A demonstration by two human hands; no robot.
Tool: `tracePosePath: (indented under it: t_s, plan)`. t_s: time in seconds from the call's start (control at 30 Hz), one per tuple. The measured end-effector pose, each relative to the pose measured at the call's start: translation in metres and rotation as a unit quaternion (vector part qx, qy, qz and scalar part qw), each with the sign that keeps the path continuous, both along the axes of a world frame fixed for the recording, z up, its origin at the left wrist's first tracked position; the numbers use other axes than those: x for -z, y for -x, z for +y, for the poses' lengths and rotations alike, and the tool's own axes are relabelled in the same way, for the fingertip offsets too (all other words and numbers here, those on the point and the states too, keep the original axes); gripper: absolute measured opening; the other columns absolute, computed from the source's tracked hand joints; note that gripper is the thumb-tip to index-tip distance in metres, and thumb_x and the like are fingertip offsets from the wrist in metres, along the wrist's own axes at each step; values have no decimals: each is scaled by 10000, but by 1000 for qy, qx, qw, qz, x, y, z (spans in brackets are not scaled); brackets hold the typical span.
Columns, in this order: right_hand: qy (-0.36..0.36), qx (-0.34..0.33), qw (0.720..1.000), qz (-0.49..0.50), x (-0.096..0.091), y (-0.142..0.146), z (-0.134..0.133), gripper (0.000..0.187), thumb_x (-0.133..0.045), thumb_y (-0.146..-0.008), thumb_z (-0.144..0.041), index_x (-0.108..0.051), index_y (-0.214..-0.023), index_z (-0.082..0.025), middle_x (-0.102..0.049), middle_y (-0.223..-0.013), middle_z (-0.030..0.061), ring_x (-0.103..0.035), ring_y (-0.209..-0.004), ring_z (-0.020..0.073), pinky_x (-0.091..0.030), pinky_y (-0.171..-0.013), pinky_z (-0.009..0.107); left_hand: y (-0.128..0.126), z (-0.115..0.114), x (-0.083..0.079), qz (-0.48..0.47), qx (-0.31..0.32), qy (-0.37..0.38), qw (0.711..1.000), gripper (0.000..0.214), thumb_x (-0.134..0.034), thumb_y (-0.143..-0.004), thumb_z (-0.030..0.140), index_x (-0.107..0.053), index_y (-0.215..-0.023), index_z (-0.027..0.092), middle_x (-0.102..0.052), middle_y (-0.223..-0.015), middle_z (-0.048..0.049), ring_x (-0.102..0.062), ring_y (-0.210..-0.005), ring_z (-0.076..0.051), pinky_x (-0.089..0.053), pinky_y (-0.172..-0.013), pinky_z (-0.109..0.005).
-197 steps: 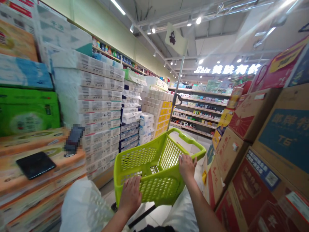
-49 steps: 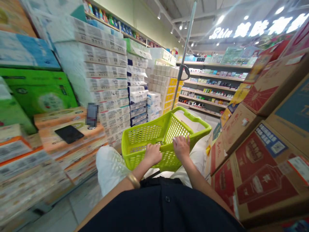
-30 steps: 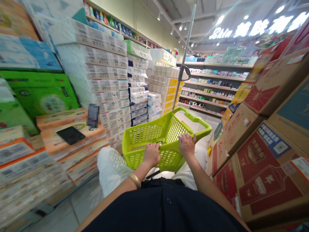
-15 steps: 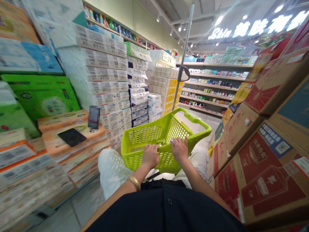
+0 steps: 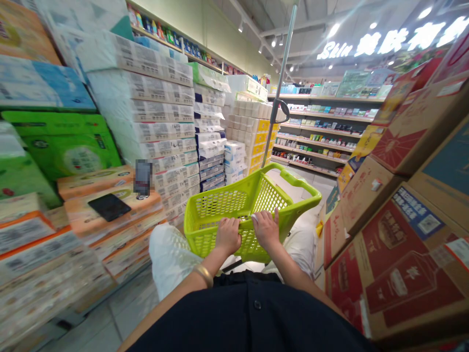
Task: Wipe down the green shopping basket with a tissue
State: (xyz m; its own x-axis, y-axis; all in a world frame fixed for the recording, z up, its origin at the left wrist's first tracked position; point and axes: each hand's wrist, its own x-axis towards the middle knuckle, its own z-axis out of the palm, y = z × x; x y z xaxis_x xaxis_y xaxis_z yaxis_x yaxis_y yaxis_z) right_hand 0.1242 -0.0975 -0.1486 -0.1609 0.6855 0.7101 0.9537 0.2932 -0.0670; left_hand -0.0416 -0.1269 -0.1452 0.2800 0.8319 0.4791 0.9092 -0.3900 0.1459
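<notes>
A lime-green plastic shopping basket (image 5: 216, 237) with perforated sides stands between my knees, with no goods visible inside. My left hand (image 5: 228, 234) is closed over its near rim. Just to the right, my right hand (image 5: 266, 228) rests bent over the same rim. A bit of white tissue (image 5: 253, 216) shows under its fingertips, mostly hidden by the hand. The basket's handle (image 5: 300, 183) is at its far right end. A grey metal pole (image 5: 280, 93) with a dark loop grip rises behind the basket.
At left, wrapped tissue packs (image 5: 161, 100) stand in tall stacks. A dark tablet or phone (image 5: 109, 207) lies on an orange pack (image 5: 78, 208). Cardboard cartons (image 5: 406, 254) are piled close on the right. Stocked shelves (image 5: 322, 132) stand at the back.
My right hand has slid left along the near rim with the white tissue, closer to my left hand. My left hand and the basket have stayed in place.
</notes>
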Motion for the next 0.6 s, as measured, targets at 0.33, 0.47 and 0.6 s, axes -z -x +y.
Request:
tracePosePath:
  t_s: [0.33,0.47,0.6]
  plan:
    - [-63,115,989,71,-36,-57,-2,315,-356,-983,-309,-648,-960,-193,-652,-1036,96,-493,-1147,255,-170,-1101,494,-1,-2,-1,8,-2,-6,1000,319,-505,-716,164,-548,-1032,174,-609,-947,-81,-530,-944,-250,-308,-989,-410]
    - [-48,74,995,42,-20,-27,-5,271,-397,-962,-298,-649,-910,-213,-661,-961,77,-522,-1072,236,-138,-1120,487,0,-3,0,7,-4,-4,1000,318,-503,-718,165,-552,-1032,173,-611,-950,-80,-530,-947,-249,-306,-996,-410]
    - [-21,22,999,20,-11,-9,-12,228,-433,-945,-304,-644,-890,-237,-659,-909,54,-530,-1042,219,-104,-1133,470,1,-2,0,5,-3,1,1000,328,-503,-719,166,-548,-1043,176,-608,-956,-80,-530,-951,-250,-311,-996,-415]
